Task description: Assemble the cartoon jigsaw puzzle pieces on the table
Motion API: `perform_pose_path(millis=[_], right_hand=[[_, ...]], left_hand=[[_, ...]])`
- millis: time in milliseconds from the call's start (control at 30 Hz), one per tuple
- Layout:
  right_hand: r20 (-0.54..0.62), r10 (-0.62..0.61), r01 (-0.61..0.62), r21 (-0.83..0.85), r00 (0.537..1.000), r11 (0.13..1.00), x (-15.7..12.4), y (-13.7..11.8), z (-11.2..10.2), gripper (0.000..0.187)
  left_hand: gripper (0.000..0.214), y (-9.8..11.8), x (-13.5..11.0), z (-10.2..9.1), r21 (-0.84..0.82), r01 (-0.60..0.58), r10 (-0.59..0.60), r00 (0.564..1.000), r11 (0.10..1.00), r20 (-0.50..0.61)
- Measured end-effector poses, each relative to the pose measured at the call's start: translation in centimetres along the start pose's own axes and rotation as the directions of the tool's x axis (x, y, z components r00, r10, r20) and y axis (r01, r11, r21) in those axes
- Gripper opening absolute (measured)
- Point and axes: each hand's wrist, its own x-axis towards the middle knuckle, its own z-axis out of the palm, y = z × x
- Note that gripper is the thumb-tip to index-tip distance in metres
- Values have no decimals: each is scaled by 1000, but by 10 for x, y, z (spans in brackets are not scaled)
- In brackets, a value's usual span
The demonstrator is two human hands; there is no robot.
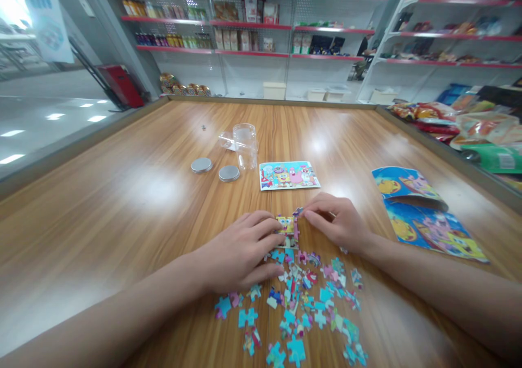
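A small joined cluster of puzzle pieces [286, 230] lies on the wooden table [134, 194] between my hands. My left hand [240, 251] rests flat beside it, fingers stretched out and touching its left edge. My right hand [336, 221] pinches a puzzle piece [298, 212] at the cluster's upper right corner. Several loose puzzle pieces [304, 303], mostly blue and pink, lie scattered just in front of my hands.
A cartoon reference picture [289, 175] lies beyond the cluster. Farther back stand clear plastic jars [246, 146] and two metal lids [215, 169]. A colourful printed bag [424, 216] lies at the right. Snack packets [468, 123] line the right edge; shop shelves [253, 25] stand behind.
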Motion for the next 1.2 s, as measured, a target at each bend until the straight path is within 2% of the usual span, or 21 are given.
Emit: perform_pose_path(millis=[67, 233, 600, 933, 1200], right_hand=[[15, 38, -38, -34, 999, 999, 1, 1, 1, 19], [83, 38, -32, -69, 996, 997, 1, 1, 2, 21], [78, 79, -76, -44, 994, 996, 0, 2, 2, 22], [150, -81, 70, 77, 985, 995, 0, 1, 1, 13], [131, -51, 44, 57, 990, 997, -1, 2, 1, 15]], left_hand=[[43, 1, 0, -2, -30, -32, 33, 999, 999, 12], [44, 3, 0, -3, -67, -49, 52, 998, 997, 45], [46, 1, 1, -2, -47, -33, 38, 995, 998, 92], [49, 1, 0, -3, -53, -58, 63, 992, 997, 110], [52, 2, -1, -4, -67, -58, 66, 990, 996, 125]])
